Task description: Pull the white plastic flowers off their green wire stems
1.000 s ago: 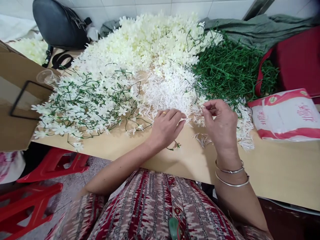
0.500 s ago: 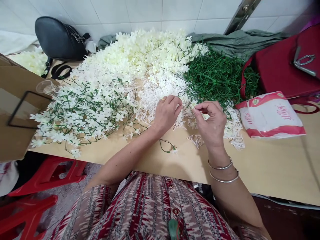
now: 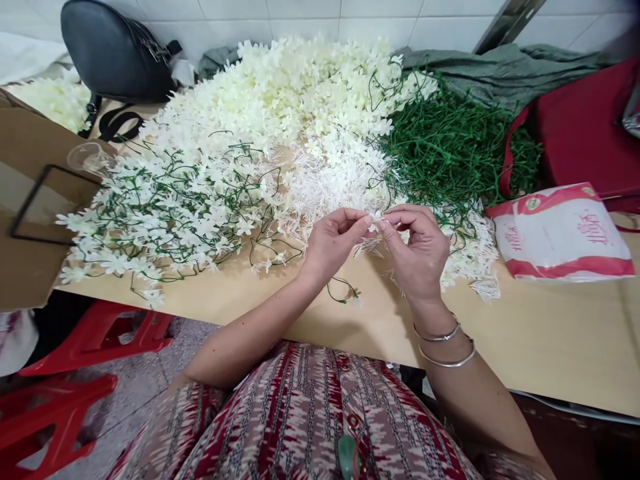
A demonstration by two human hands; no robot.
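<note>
My left hand (image 3: 336, 241) and my right hand (image 3: 417, 248) meet above the table's front part, fingertips almost touching. Between them is a small white artificial flower (image 3: 376, 220), pinched by thumb and forefinger on both sides. Just beyond lies a heap of thin white stamen sticks (image 3: 335, 180). Loose cream-white flower heads (image 3: 300, 87) pile up behind it. A tangle of green plastic stems (image 3: 450, 143) is to the right. On the left spread white flowers joined to green stems (image 3: 165, 213). One green stem (image 3: 343, 291) rests on the table below my hands.
A red-and-white packet (image 3: 560, 233) and a red bag (image 3: 590, 127) sit at the right. At the left are a cardboard box (image 3: 35, 200), a clear plastic cup (image 3: 90, 158) and a black bag (image 3: 117, 53). Red stools (image 3: 95, 340) stand below the table (image 3: 565, 340).
Both hands have come together, the left moving right and slightly down from the stamen heap. Both now pinch the white flower. The whole view has shifted a little.
</note>
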